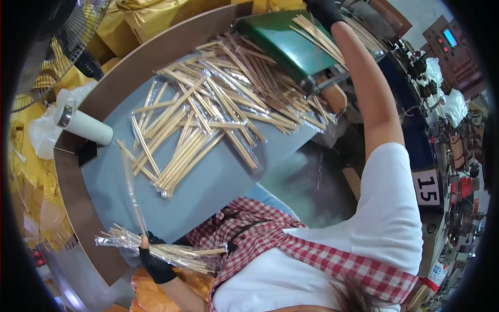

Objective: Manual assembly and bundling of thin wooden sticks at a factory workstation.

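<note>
Left hand [155, 260] gripping a bundle of wrapped chopsticks [191, 255] beside the table [208, 190]; right hand [324, 12] out past it, grip unclear. Likely light, stiff, slippery-wrapped: best clasped mid-length!

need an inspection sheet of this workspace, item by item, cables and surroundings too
Surface: blue-grey tabletop, bordered by a brown board
Job's things: clear-wrapped chopsticks piled crosswise; more sticks on the green conveyor belt
Clutter: white flask beside the board
Left hand: dark-gloved, closed on a bundle of wrapped chopsticks
Right hand: dark-gloved, near the sticks on the belt; cut off by the picture's edge, grip unclear
Cables: nothing certain; machinery at right is too crowded to tell
Surroundings: fan and yellow sacks at left, control panel at right
</note>
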Demonstrator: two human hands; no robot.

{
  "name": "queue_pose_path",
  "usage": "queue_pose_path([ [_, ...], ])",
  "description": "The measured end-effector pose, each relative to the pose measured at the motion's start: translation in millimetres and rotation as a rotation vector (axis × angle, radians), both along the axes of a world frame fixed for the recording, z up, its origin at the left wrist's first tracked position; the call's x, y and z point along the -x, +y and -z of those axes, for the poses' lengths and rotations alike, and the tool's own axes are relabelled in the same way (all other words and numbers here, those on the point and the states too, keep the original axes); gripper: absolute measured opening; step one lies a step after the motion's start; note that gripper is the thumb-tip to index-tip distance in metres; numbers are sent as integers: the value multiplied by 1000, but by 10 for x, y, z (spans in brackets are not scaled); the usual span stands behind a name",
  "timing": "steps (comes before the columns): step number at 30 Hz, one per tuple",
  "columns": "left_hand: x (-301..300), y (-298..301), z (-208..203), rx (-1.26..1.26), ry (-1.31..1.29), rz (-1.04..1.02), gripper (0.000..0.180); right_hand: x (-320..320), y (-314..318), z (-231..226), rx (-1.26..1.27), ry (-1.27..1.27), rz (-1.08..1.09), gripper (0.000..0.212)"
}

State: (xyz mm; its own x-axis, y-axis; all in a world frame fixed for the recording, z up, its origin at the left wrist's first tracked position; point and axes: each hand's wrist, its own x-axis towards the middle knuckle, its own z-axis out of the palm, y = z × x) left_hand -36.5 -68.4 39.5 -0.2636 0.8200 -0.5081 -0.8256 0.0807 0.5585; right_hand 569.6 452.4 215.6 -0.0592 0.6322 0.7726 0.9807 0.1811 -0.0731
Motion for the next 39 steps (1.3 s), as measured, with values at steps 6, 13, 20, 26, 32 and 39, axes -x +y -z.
queue_pose_path([
  [6,-321,193,-288,-58,256,4,23,195,-30,886,506,-238,25,38],
  [13,-707,693,-524,156,292,-54,21,1062,-522,900,287,251,-525,21],
  [20,-1009,664,-378,94,129,121,21,3782,-2920,1278,1216,1141,-1406,33],
  [26,-598,422,-361,185,127,-186,21,4438,-3451,1771,992,705,-1276,28],
  [32,279,551,-584,165,575,-148,26,4761,-3970,1430,852,286,-1334,46],
  [39,1778,970,-158,866,1750,402,97,4734,-3420,1504,657,108,-1113,28],
])
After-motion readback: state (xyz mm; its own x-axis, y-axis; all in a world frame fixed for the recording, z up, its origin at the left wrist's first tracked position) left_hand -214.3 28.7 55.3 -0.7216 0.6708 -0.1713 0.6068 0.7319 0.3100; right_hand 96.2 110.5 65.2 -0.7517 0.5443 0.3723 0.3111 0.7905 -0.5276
